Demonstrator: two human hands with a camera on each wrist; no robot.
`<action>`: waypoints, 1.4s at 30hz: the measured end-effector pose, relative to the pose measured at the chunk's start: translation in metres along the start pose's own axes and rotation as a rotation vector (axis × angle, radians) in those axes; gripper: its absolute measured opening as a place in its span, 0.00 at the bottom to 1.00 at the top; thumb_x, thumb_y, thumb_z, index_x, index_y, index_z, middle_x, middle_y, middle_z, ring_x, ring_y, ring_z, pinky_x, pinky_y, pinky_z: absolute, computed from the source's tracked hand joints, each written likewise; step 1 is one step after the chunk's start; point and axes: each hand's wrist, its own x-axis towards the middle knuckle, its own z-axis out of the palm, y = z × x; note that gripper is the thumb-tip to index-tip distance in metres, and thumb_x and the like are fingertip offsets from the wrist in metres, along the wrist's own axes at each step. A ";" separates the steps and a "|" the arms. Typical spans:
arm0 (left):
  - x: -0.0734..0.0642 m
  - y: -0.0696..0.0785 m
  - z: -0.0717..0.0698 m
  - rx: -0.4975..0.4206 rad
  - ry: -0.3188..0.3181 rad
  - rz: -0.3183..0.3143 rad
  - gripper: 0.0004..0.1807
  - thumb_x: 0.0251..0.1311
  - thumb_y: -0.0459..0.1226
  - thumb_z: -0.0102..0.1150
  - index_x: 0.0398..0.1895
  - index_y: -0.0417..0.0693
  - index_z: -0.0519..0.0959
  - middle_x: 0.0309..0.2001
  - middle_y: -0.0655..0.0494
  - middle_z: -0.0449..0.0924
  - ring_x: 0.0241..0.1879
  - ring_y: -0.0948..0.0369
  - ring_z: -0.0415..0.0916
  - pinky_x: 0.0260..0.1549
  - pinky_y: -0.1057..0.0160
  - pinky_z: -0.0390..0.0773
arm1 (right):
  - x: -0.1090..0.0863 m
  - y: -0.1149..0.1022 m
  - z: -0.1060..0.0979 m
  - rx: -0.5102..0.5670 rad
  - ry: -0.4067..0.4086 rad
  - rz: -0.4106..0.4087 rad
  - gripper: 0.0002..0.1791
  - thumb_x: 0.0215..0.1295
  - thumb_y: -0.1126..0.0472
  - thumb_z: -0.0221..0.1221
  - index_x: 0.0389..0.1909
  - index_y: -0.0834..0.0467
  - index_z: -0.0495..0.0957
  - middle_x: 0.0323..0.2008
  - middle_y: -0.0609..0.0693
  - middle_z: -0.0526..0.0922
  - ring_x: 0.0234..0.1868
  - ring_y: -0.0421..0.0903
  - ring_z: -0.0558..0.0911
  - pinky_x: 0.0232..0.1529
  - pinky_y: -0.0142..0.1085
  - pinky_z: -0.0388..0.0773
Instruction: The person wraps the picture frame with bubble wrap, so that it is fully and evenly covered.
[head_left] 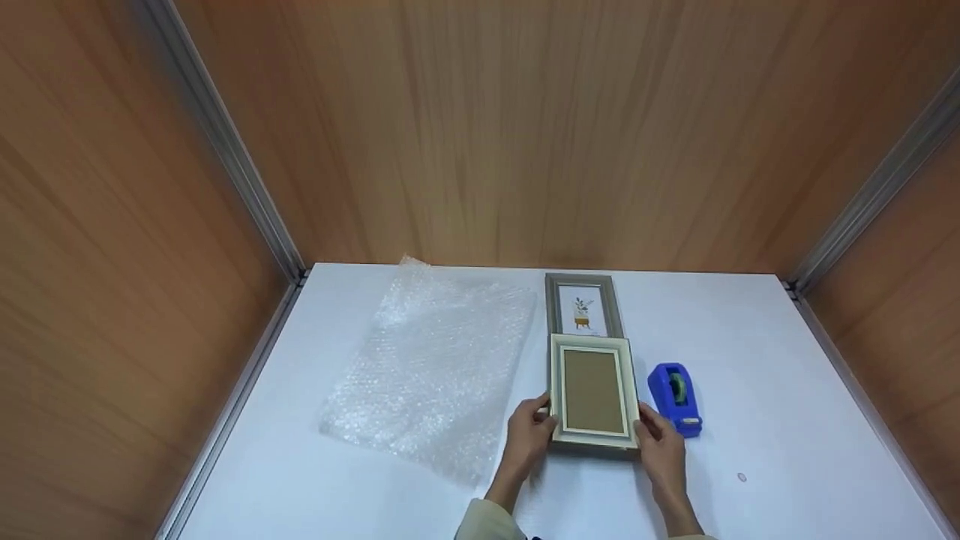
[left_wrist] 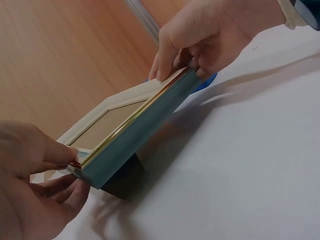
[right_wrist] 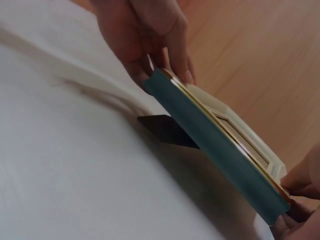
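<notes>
In the head view both hands hold a cream picture frame (head_left: 556, 375) by its two near corners. My left hand (head_left: 531, 431) pinches the left corner, thumb on top and fingers beneath. At the right corner my right hand (head_left: 661, 448) pinches it the same way. The frame has a plain brown panel (head_left: 594, 391) inside. In the wrist views its near edge (left_wrist: 142, 127) is teal with a gold strip, raised over the table, and a dark flap (right_wrist: 167, 131) hangs below. A grey-brown frame (head_left: 553, 304) with a potted-plant picture (head_left: 582, 310) lies just beyond, partly covered by the cream one.
A sheet of bubble wrap (head_left: 439, 367) is spread on the white table (head_left: 300, 480) to the left. A blue tape dispenser (head_left: 677, 397) stands right of the frames, with a small pale round bit (head_left: 742, 477) nearer. Wooden panels (head_left: 480, 135) enclose the back and sides.
</notes>
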 end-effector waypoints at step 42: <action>0.025 0.041 -0.111 -0.089 0.206 -0.128 0.23 0.59 0.31 0.53 0.60 0.42 0.70 0.53 0.48 0.73 0.44 0.57 0.74 0.36 0.62 0.77 | 0.017 -0.074 0.083 0.343 -0.223 -0.189 0.20 0.65 0.65 0.53 0.59 0.58 0.71 0.58 0.53 0.72 0.59 0.47 0.72 0.55 0.30 0.71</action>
